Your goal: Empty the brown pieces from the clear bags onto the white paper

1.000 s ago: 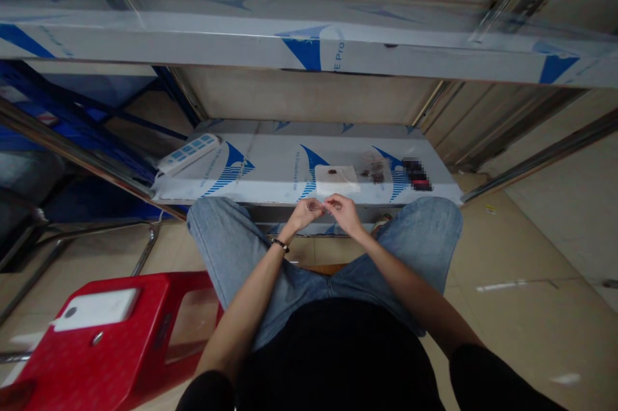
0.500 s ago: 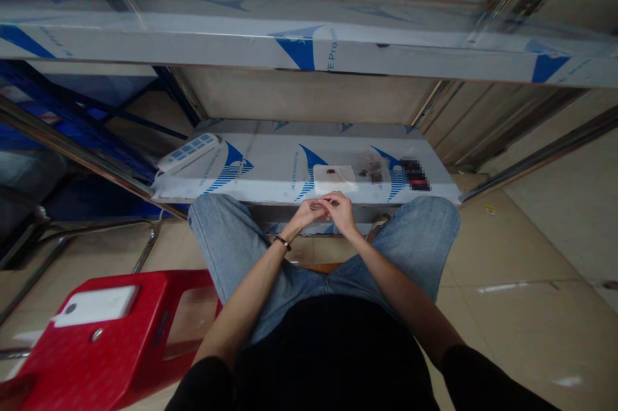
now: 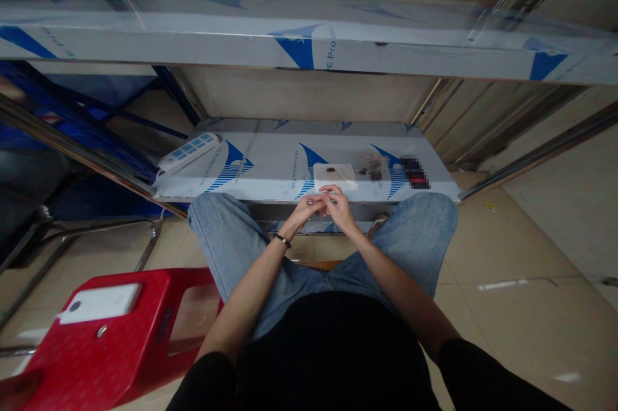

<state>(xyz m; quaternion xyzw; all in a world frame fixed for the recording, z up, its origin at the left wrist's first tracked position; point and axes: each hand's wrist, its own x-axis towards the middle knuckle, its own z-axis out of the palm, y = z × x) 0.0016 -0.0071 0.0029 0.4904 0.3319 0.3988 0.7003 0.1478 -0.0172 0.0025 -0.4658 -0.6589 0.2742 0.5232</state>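
My left hand and my right hand meet over my lap, just in front of the low shelf's edge. Their fingers are bent and pressed together around something too small to name. Beyond my fingertips a white sheet lies on the shelf, bearing a small dark clump. Right of the sheet sits a clear plastic bag with dark bits inside. A dark and red item, blurred out, lies farther right.
A white power strip rests at the left of the film-covered shelf. An upper shelf crosses ahead. At my left stands a red stool carrying a white boxy device. Metal posts frame the shelf.
The fingers of both hands have shifted slightly against each other, and the right fingers have lifted a little. The things on the shelf stay put.
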